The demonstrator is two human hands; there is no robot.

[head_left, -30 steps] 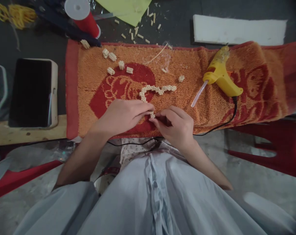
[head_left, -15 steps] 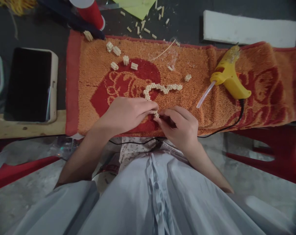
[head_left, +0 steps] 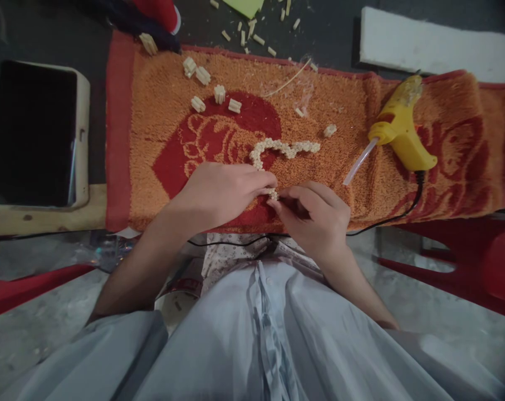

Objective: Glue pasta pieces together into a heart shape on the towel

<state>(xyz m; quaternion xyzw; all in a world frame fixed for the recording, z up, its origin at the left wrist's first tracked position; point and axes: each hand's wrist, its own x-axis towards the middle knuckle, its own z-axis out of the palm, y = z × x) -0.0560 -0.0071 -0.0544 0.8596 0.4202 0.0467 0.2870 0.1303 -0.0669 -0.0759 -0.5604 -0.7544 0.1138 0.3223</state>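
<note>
A curved, knobbly chain of cream stick bundles lies on the orange and red towel, its near part running under my left hand. That hand is closed, with thumb and fingertips pinching the chain. From their tips pokes the chain's near end. My right hand is closed at this end, thumb below and index finger above, its fingertips against the last bundle. Its palm side is partly hidden. Beyond the hands, several loose stick bundles rest on the towel, and one single bundle sits to the right.
On the towel's right side lies a yellow glue gun with a clear glue stick and a black cord. A phone-like black-screened device is at left. Short stick pieces and a white foam block are at the back.
The view has shifted slightly, so the towel and objects sit a little differently in the picture. Both hands keep nearly the same pinch at the chain's near end.
</note>
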